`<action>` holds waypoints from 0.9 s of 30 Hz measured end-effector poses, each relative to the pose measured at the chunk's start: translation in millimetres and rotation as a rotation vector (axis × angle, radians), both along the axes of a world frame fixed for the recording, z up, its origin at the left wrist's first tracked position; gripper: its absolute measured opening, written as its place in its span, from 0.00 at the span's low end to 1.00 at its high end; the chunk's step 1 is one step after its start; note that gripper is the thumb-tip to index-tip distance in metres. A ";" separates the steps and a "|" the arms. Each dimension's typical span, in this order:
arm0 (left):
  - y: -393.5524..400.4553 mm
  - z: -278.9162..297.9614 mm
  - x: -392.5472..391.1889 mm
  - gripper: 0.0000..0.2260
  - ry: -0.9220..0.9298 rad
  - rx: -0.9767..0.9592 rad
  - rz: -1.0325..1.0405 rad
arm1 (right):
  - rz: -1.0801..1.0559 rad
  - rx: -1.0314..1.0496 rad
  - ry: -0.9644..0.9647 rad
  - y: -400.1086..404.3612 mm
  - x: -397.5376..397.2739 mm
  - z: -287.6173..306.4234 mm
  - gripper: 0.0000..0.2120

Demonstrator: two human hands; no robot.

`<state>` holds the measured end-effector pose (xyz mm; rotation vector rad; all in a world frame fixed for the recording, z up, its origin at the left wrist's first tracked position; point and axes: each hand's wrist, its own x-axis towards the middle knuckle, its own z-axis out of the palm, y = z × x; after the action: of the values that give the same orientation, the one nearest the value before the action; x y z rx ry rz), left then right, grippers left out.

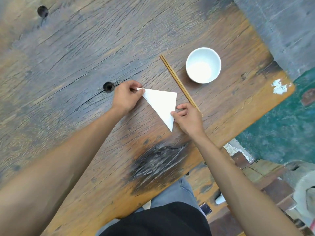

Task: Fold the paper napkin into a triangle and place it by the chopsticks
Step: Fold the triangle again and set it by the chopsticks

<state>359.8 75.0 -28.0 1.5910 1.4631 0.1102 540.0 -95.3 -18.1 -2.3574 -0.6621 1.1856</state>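
A white paper napkin (162, 103), folded into a triangle, lies flat on the worn wooden table (85, 57). My left hand (127, 97) pinches its far-left corner between thumb and fingers. My right hand (188, 119) holds the napkin's right edge near the lower corner. A pair of brown chopsticks (179, 82) lies side by side just right of the napkin, running diagonally. Their near end passes under my right hand's fingers.
A white bowl (203, 65), with nothing in it, stands right of the chopsticks. A dark knot hole (108, 86) sits left of my left hand. The table's edge (255, 120) runs diagonally at the right, with green floor beyond. My lap and a phone (205, 208) are below.
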 end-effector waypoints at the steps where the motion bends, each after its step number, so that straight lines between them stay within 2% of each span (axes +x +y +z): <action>1: -3.7 2.1 -0.8 0.10 0.078 0.116 -0.053 | 0.004 -0.012 -0.032 -0.2 -1.1 2.8 0.13; 3: -14.7 6.7 -3.2 0.11 0.161 0.321 -0.167 | 0.056 -0.020 -0.165 -2.7 -5.0 8.9 0.14; 6: -37.7 8.3 -2.0 0.14 0.122 0.502 -0.404 | 0.225 0.093 -0.417 -6.7 -14.8 16.0 0.14; 10: -66.4 -2.8 3.6 0.25 0.124 0.459 -0.648 | 0.435 0.171 -0.494 -2.9 -26.8 8.4 0.25; 13: -74.5 -13.4 4.7 0.29 0.192 0.436 -0.688 | 0.534 0.148 -0.494 -1.2 -36.3 -6.8 0.30; 17: -73.1 -29.0 -1.2 0.31 0.257 0.407 -0.648 | 0.601 0.122 -0.515 -4.4 -41.8 -29.9 0.32; 21: -68.5 -40.8 -10.7 0.31 0.314 0.435 -0.631 | 0.616 0.098 -0.606 -8.5 -42.4 -42.8 0.33; 27: -70.4 -49.3 -10.0 0.31 0.334 0.480 -0.598 | 0.620 0.102 -0.645 -9.0 -43.8 -47.5 0.34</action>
<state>349.8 4.7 -77.2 2.4773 1.1854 -0.1722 496.2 -104.3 -65.5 -2.5130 -1.7109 0.5264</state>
